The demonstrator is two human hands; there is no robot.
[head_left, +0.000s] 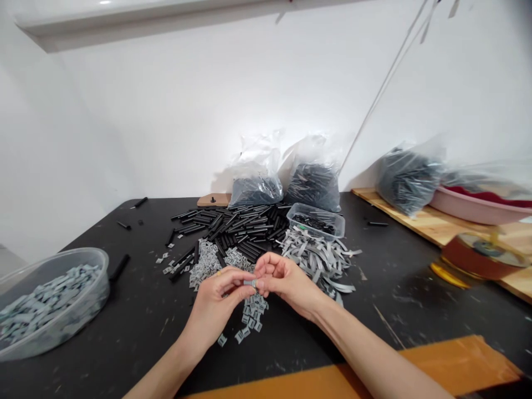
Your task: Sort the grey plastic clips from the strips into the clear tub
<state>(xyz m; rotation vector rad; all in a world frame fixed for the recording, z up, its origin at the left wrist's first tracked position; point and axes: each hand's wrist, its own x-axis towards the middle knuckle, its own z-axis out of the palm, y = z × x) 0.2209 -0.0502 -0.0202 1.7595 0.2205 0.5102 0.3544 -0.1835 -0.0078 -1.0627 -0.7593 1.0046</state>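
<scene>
My left hand [218,302] and my right hand [286,282] meet above the black table [137,327], fingers pinched together on one small grey clip [250,283] held between them. Right under the hands lie several loose grey clips [251,313]. More grey clips [205,263] are heaped just beyond, next to a spread of black tubes [236,224]. A heap of grey flat strips [318,257] lies to the right of my right hand.
A clear round tub of grey parts [45,302] stands at the left edge. Behind are a small clear box [318,219] and clear bags of black tubes [255,183], [313,180], [409,180]. A pink basin [477,205] and tape roll [482,252] rest on a wooden board at right.
</scene>
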